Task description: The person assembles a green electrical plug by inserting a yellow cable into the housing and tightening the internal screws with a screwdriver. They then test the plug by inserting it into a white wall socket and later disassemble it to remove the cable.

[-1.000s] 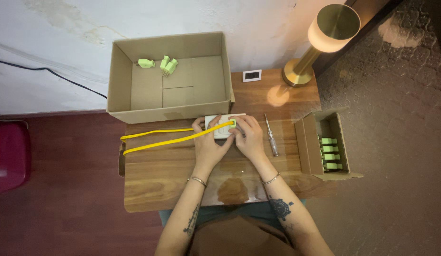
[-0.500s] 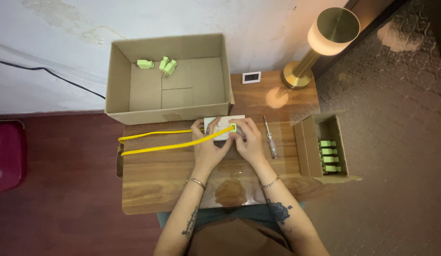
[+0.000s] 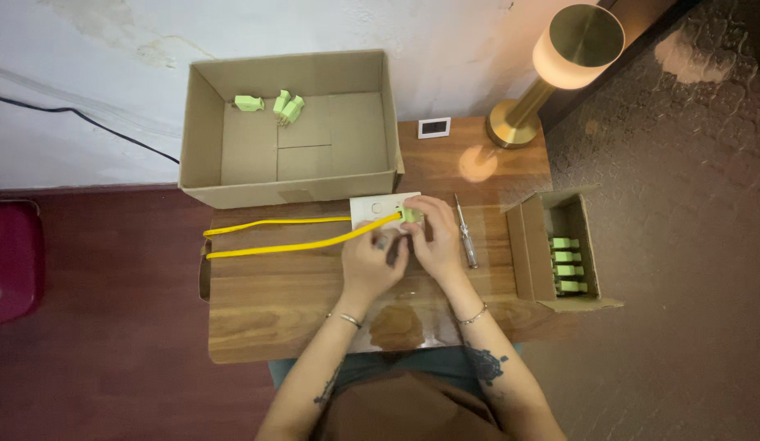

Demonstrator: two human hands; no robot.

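Only one view here, the head cam looking straight down at a small wooden table.

Both hands are bunched up together near the middle back of the table. The left hand has its fingers curled in close around the end of a yellow cable, right where it meets a little green plug. The right hand is curled too, fingertips pinched onto that same green plug from the other side. Can't really see how tight either grip is, the fingers overlap too much, but neither hand is spread open. The plug sits on top of a white plate lying flat just in front of the big box.

The yellow cable runs off to the left as a long loop, two strands lying across the tabletop out to the left edge.

Just right of the right hand there's a screwdriver lying flat on the wood, not being touched.

Other stuff around: a big open cardboard box behind the table with a few loose green plugs in it, a smaller open box on the right with green plugs lined up in a row, a brass lamp lit up at the back right, and a small white square gadget near its base.
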